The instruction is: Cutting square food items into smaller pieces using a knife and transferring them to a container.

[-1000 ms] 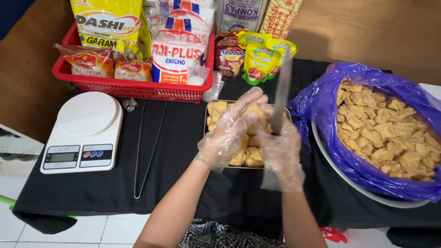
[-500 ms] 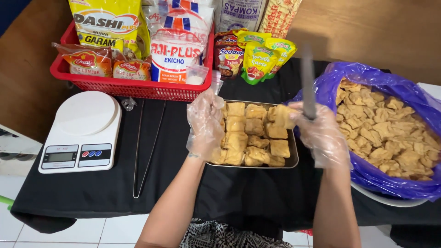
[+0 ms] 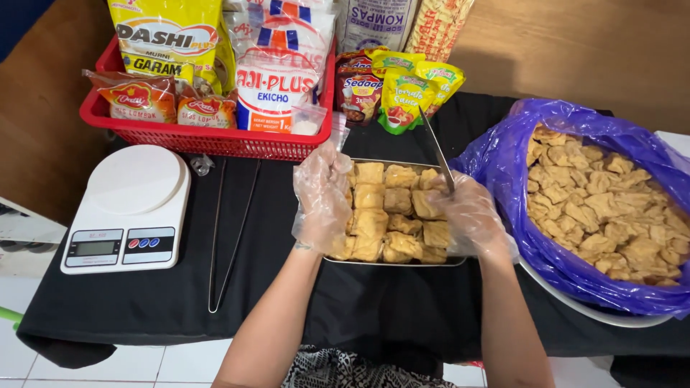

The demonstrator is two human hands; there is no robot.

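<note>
Metal tray [image 3: 338, 260] of fried tofu pieces [image 3: 388, 215] on black cloth, mid-table. Left hand [image 3: 322, 197] laid flat, fingers together, on tray edge; knife [image 3: 437, 152] gripped in right hand [image 3: 471, 215] — blade best kept clear of steadying fingers.

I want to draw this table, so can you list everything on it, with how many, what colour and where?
fried tofu pieces: many, golden brown, in the tray at the middle
metal tray: one, silver, middle of the table
knife: one, silver blade, standing up in the right hand
purple plastic bag: one, lining a white bowl at right, full of tofu puffs
kitchen scale: one, white, at left
metal tongs: one, silver, between scale and tray
red basket: one, at the back, holding seasoning packets
sauce pouches: a few, green-yellow and red, behind the tray
black tablecloth: one, covering the table
left hand: clear glove, on the tray's left side
right hand: clear glove, gripping the knife
</note>
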